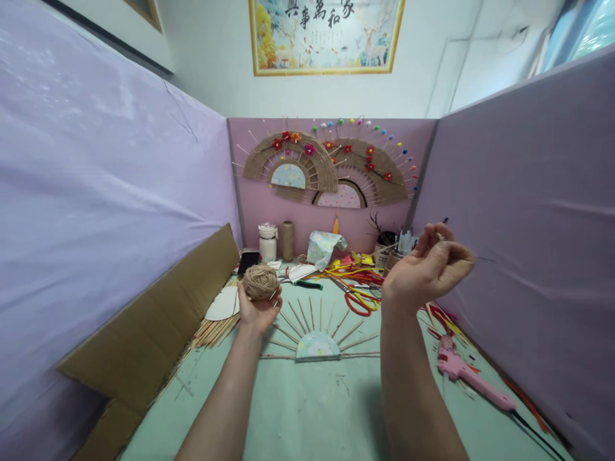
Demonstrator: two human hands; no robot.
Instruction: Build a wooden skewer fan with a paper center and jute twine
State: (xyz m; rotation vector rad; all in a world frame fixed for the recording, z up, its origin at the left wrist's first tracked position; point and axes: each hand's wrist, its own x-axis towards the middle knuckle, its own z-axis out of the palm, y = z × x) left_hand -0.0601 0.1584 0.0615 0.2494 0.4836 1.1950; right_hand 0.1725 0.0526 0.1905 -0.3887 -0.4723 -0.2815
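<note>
My left hand [259,314] is cupped around a ball of brown twine [260,282], held above the left part of the table. Raised at the right, my right hand [432,264] has its fingers pinched together on what looks like the twine's loose end. A thin strand sticks out to the right of those fingers. Between my forearms lies a half-circle piece covered in floral fabric [317,346], with thin wooden sticks [311,314] fanning out from it on the table.
A pink glue gun [473,379] lies at the right. Scissors [361,303] and coloured pipe cleaners [355,275] lie behind the fan. Bent cardboard [158,339] stands on the left, beside bundled sticks [216,330]. At the back are a white jar [268,242] and decorated twine fans [298,150].
</note>
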